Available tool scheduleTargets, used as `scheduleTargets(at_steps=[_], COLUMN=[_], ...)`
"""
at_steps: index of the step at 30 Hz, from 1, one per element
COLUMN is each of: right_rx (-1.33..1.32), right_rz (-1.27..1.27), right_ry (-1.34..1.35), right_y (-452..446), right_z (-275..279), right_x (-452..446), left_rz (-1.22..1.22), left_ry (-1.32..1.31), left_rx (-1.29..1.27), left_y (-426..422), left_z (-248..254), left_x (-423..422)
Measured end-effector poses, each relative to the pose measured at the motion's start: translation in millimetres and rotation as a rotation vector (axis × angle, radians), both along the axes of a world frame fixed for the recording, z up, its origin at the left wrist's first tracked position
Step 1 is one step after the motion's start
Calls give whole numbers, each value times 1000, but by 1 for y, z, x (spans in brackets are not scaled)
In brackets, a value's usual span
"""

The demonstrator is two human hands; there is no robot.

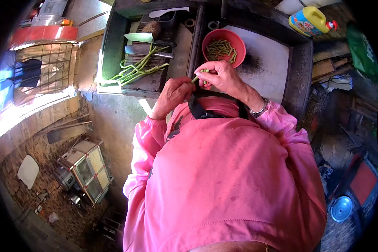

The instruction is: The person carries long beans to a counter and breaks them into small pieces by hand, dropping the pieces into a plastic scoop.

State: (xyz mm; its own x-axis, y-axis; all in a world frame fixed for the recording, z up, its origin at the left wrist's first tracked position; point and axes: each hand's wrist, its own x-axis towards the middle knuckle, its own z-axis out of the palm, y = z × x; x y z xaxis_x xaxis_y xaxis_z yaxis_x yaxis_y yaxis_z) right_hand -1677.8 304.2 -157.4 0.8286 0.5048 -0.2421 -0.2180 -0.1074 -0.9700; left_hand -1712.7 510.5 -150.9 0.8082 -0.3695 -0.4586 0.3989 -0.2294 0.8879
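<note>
My left hand (pixel 175 93) is closed, with a green long bean (pixel 195 79) sticking out of its fingers. My right hand (pixel 227 80), wearing a watch, pinches the bean's other end and has short bean pieces in its curled fingers. Just beyond the right hand is a red bowl (pixel 242 43) with several cut bean pieces (pixel 219 48) inside. A bundle of whole long beans (pixel 130 74) lies to the left on the dark slatted surface. Two knives rest there: one with a broad bright blade (pixel 138 37), the other (pixel 145 51) partly under the bean strands.
A white spoon (pixel 170 11) lies across a dark container at the back, near a brown fibrous ball (pixel 152 28). The sink's dark raised rim (pixel 297 73) runs along the right. Beyond it stands a yellow pump bottle (pixel 310 21).
</note>
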Motion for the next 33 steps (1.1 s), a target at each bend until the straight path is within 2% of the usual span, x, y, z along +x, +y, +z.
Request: scheduleTargets(at_steps=[2,5,8,11,13,17,20,22,23,27,30,31,33], right_rx=[-52,41,95,88,78,-226,-581,-804,-850,-794,-604,-614,-392], right_rz=[-42,-172,-282,-366,-429,-348,-288,-296,-277,-342,-399,-326,-295], right_ry=[-155,-111,-77,2,-15,-79,-220,-407,-419,-460,-288,-102,97], right_y=[3,7,8,-10,-27,-60,-68,-63,-64,-81,-98,-112,-111], right_z=[4,-8,-8,-6,-8,-46,-69,-86,-93,-102,-107,-133,-161], right_x=[-8,-18,-24,-14,-4,23,48,58,64,73,57,51,21], left_rz=[51,226,360,511,552,407,93,-157,-201,-227,-241,-248,-210], left_ry=[11,149,281,337,279,69,-58,-382,-393,-535,-421,-394,-426], left_rx=[-21,-211,-439,-861,-678,-184,115,331,432,528,562,538,501], left_y=[-1,-7,-6,9,17,6,-12,-23,-26,-14,-3,1,5], left_z=[-3,3,-16,-39,-36,-31,-57,-79,-86,-110,-109,-119,-138], left_x=[1,-2,0,6,7,5,7,8,8,7,8,6,-3])
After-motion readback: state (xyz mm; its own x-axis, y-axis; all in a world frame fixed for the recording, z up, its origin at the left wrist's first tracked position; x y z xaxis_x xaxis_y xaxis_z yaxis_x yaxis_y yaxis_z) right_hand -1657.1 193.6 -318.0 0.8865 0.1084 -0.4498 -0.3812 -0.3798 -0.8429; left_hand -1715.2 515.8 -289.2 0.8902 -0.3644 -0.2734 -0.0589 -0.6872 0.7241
